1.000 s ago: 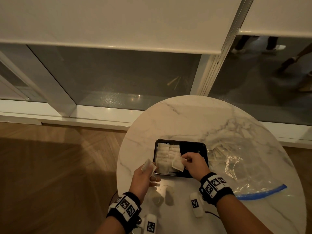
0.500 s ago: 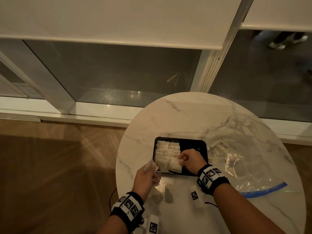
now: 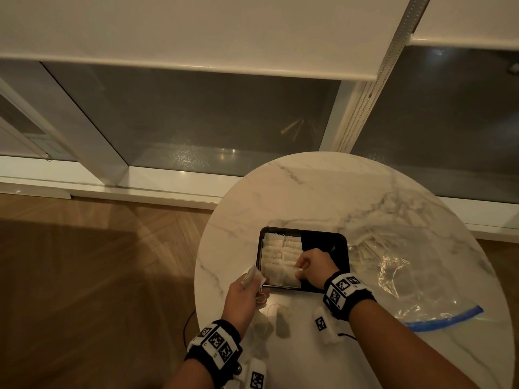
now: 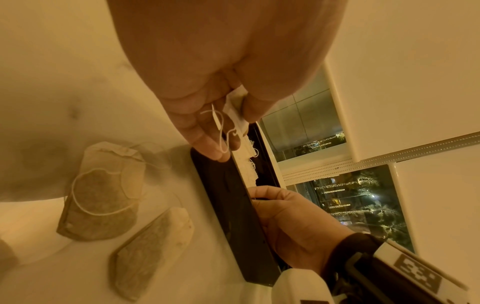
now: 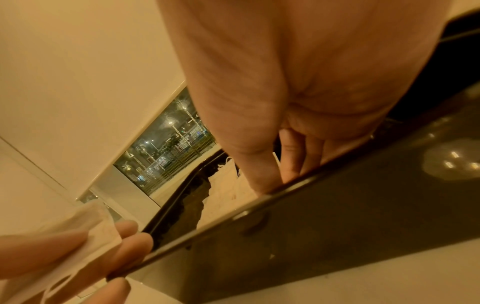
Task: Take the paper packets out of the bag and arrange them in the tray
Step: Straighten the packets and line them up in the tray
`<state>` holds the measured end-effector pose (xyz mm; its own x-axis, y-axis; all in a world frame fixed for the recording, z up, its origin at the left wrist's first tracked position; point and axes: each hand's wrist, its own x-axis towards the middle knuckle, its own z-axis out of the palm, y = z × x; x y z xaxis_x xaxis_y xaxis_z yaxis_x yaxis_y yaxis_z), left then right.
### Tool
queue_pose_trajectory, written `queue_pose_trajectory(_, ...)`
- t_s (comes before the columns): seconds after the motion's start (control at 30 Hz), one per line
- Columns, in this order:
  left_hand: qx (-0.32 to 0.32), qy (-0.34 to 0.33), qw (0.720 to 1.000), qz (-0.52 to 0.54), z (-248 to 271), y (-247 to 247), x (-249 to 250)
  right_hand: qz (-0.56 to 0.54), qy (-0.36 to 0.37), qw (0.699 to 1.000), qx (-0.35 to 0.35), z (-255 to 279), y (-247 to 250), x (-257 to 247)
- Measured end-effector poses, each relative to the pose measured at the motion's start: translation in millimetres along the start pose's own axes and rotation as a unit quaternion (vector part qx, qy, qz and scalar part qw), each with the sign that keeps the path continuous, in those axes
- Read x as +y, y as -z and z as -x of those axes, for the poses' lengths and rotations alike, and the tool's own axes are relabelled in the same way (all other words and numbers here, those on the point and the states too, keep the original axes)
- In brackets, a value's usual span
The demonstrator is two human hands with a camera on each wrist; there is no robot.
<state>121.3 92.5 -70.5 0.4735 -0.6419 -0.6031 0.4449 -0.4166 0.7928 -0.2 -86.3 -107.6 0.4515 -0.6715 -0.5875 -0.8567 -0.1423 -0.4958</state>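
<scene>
A black tray sits mid-table, its left half filled with rows of white paper packets. My right hand reaches into the tray's near side and its curled fingertips pinch a packet lying at the near end of the rows. My left hand hovers at the tray's near left corner and pinches another packet upright between thumb and fingers. In the left wrist view that packet trails a loose string. The clear bag with a blue zip lies right of the tray.
Two loose packets lie on the round marble table just in front of the tray. The table's left edge drops to a wooden floor. A window and its sill run behind the table.
My right hand has lowered its packet from above the tray down onto the near end of the rows. My left hand has edged closer to the tray's near left corner, still holding its packet.
</scene>
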Motion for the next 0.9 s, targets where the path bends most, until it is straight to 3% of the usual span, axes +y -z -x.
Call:
queue_pose_trajectory(0.33, 0.006, -0.006, 1.000, -0.015, -2, 3, -5, -0.010, 0.017, 1.000, 0.021, 1, 2, 5)
queue_pose_trajectory(0.6, -0.005, -0.043, 0.998, -0.052, 6, -9, 8, -0.111, 0.038, 0.987, 0.112, 20, 8, 4)
queue_pose_trajectory(0.67, -0.023, -0.069, 0.995, -0.065, 8, -14, 11, -0.204, 0.054, 0.973, 0.093, 34, 8, -3)
queue_pose_trajectory(0.8, -0.041, -0.108, 0.990, -0.081, 6, -25, 13, -0.353, 0.091, 0.931, -0.028, 69, 0, -17)
queue_pose_trajectory(0.9, -0.055, -0.110, 0.987, -0.100, 3, -32, 9, -0.359, 0.112, 0.926, 0.003, 80, -13, -6)
